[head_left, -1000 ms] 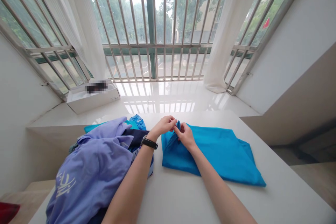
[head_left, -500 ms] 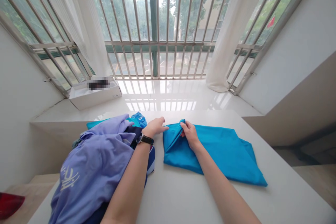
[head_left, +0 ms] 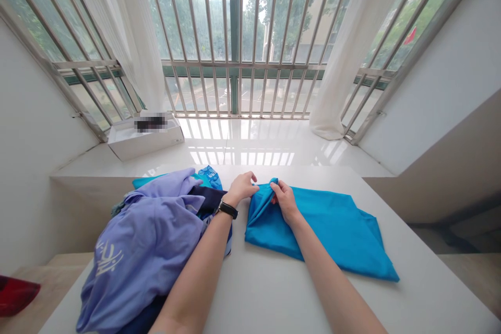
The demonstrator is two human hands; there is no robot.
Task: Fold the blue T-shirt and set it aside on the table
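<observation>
A bright blue folded garment [head_left: 332, 224] lies flat on the white table, its exact kind hidden by the folds. My right hand [head_left: 285, 201] pinches a raised fold near its left end between thumb and fingers. At the garment's upper left corner is my left hand [head_left: 241, 188], thumb and index finger apart, the thumb tip at the fabric's edge. I cannot make out whether it touches the cloth. A black-strapped watch [head_left: 227, 209] circles the left wrist. Beside my left arm, a lavender garment [head_left: 152, 245] with white print tops a heap of clothes.
The white table [head_left: 258, 292] meets a glossy sill [head_left: 242, 141] under a barred window. An open white box [head_left: 146, 143] rests on the sill at left. White curtains [head_left: 332, 88] hang on both sides. A red object [head_left: 18, 295] shows at the lower left.
My left hand has moved slightly right, nearer the blue garment's corner, and its fingers have curled in a little. The right hand keeps its pinch. The view has shifted slightly.
</observation>
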